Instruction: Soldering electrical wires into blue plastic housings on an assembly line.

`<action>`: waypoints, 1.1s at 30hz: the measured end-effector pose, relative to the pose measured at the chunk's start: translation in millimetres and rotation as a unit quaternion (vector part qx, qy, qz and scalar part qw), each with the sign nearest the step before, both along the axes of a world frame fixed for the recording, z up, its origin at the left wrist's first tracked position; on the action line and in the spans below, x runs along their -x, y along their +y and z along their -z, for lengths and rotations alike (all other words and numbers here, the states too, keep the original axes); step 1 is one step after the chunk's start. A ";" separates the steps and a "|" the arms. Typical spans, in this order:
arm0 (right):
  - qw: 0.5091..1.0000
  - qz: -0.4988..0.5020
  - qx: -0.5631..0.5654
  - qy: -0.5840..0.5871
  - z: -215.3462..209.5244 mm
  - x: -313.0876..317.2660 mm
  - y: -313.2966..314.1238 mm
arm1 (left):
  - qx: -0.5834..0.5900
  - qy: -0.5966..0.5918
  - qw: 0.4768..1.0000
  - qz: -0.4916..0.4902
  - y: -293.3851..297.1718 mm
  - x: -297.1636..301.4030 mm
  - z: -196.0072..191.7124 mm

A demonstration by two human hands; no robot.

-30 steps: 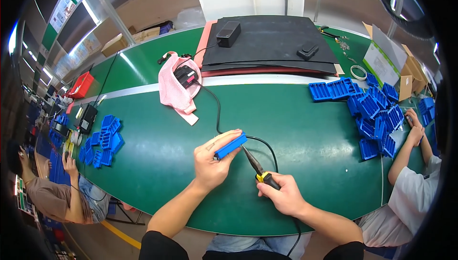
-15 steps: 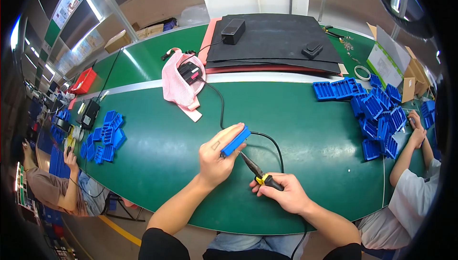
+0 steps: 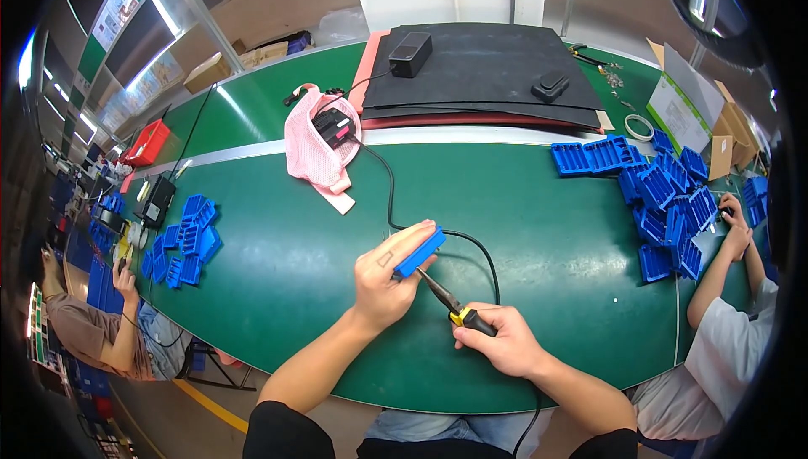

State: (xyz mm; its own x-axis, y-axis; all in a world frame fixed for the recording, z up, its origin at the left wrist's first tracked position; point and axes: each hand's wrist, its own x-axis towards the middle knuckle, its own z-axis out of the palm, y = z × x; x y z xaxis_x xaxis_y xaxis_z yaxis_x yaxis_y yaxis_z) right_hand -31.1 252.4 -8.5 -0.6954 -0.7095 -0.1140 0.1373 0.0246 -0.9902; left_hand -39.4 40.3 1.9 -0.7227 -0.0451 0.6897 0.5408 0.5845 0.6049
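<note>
In my left hand (image 3: 383, 286) I grip a blue plastic compartment piece (image 3: 421, 253), tilted over the middle of the green table. My right hand (image 3: 501, 343) is closed around the black and yellow handles of needle-nose pliers (image 3: 443, 295). The pliers' narrow metal tip points up and left and meets the lower side of the blue piece, or comes very near it. My fingers cover part of the piece, so its slots are hidden. A black cable (image 3: 486, 259) runs behind both hands.
Blue slotted pieces lie piled at right (image 3: 665, 198) and in a smaller group at left (image 3: 189, 236). A pink pouch (image 3: 307, 152) holds a black device. Black sheets (image 3: 480, 63) lie stacked at the back. Co-workers' arms (image 3: 715, 278) are at both sides.
The blue piece and my left hand have shifted slightly down and right. The pliers' tip is now closer to the piece's underside, and my right fingers have closed in more around the handles.
</note>
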 end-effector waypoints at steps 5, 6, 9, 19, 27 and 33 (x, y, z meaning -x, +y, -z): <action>1.000 0.003 -0.004 0.003 -3.4 -3.4 -2.7 | -0.009 -0.013 1.000 0.007 -0.2 -1.3 -4.4; 1.000 0.000 -0.004 -0.003 -3.5 -4.0 -3.1 | -0.015 -0.016 1.000 0.008 -0.7 -1.5 -4.5; 1.000 0.008 0.007 0.001 -5.1 -4.9 -3.6 | -0.030 -0.021 0.999 0.007 0.4 -1.5 -7.1; 0.990 0.046 0.067 -0.117 8.5 9.0 3.6 | 0.157 -0.010 0.987 -0.025 -42.5 7.6 -29.1; 0.982 0.101 0.105 -0.121 18.0 15.1 4.0 | 0.358 0.087 0.926 -0.081 -50.4 4.6 -44.9; 0.982 0.132 0.101 -0.091 18.0 20.8 3.9 | 0.141 0.078 0.987 -0.027 -48.5 1.1 -36.1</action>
State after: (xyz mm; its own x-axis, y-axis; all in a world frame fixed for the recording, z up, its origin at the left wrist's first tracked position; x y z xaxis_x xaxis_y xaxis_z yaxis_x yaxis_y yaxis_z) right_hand -51.9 256.3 -26.4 -0.8399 -0.5274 -0.1283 0.2868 -0.2306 -0.9298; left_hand -40.5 -8.1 38.0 -0.6082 0.1289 0.7833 0.5787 0.7474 0.3264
